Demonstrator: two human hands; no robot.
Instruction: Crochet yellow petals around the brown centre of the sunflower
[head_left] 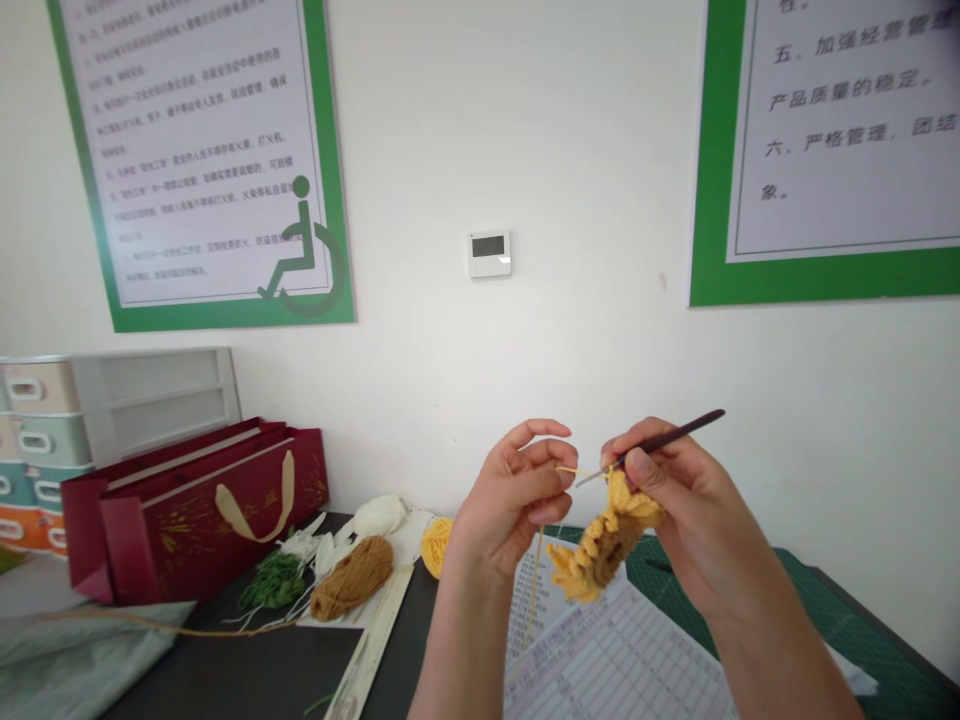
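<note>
My right hand (pixel 660 470) grips a crochet hook (pixel 686 428) with a dark handle, its thin metal tip pointing left. Below those fingers hangs a yellow crochet piece (pixel 600 545) with petal-like edges and a brown middle, pinched by the same hand. A strand of yellow yarn (pixel 568 469) runs from the piece across to my left hand (pixel 525 485), whose fingers are curled around it. From there the strand drops toward the table. The hook's tip lies close to the strand, between both hands.
Printed sheets (pixel 615 650) and a green cutting mat (pixel 847 620) lie under my hands. To the left are a yellow yarn ball (pixel 436 548), brown yarn (pixel 352 578), green yarn (pixel 274 582), a ruler (pixel 371 645), a red gift bag (pixel 202 510) and stacked drawers (pixel 157 395).
</note>
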